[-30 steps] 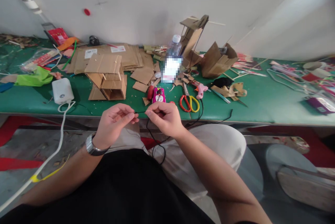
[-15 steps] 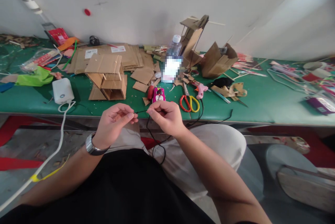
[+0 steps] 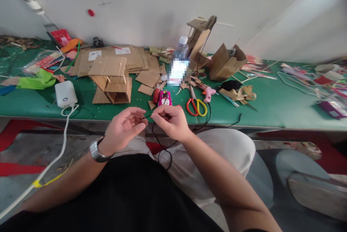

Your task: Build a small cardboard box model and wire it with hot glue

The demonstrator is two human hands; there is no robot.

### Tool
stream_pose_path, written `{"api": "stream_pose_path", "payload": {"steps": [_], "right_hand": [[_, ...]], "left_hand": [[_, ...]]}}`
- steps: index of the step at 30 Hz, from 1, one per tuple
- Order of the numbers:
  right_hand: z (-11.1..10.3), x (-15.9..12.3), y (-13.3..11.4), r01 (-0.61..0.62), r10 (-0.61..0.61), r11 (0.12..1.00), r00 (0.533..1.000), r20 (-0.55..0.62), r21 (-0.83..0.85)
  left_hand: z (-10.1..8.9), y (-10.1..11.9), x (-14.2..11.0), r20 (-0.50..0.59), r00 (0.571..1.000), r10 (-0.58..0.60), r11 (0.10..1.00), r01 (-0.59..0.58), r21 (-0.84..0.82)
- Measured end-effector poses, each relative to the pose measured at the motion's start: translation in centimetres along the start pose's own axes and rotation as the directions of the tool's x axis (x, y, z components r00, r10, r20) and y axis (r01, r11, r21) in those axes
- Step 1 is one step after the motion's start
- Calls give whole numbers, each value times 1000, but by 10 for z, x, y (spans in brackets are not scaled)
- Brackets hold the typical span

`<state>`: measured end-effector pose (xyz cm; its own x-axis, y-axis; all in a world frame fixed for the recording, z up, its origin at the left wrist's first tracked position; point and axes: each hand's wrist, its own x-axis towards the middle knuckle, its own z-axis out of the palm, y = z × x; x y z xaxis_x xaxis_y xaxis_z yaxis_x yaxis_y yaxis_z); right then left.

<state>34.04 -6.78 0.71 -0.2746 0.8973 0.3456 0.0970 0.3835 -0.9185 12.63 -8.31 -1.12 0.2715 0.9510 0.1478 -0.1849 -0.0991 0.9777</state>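
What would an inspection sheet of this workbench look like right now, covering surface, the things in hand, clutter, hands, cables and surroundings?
Surface: green table, crowded.
Job's things: thin black wire, pinched between both hands, hanging in a loop over the lap.
Clutter: cardboard model, flat cardboard sheets, scissors, pink glue gun, water bottle, pink toy car.
Hands: left hand fingers partly spread at the wire's end; right hand pinching the wire.
Cables: white cable dropping from white box.
Surroundings: white wall; stool at right.
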Motion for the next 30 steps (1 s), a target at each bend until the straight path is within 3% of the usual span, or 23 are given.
{"api": "stream_pose_path", "payload": {"steps": [7, 15, 23, 30], "right_hand": [[4, -2, 2, -15, 13, 999, 999, 48, 30], [0, 1, -2, -28, 28, 999, 1000, 3, 30], [-4, 2, -3, 19, -18, 1000, 999, -28, 23], [-4, 2, -3, 18, -18, 1000, 1000, -22, -5]], "left_hand": [[2, 6, 0, -56, 998, 33, 989, -25, 149], [-4, -2, -1, -128, 990, -67, 998, 64, -25], [-6, -7, -2, -148, 987, -65, 998, 62, -25], [-2, 0, -1, -100, 987, -123, 992, 120, -40]]}}
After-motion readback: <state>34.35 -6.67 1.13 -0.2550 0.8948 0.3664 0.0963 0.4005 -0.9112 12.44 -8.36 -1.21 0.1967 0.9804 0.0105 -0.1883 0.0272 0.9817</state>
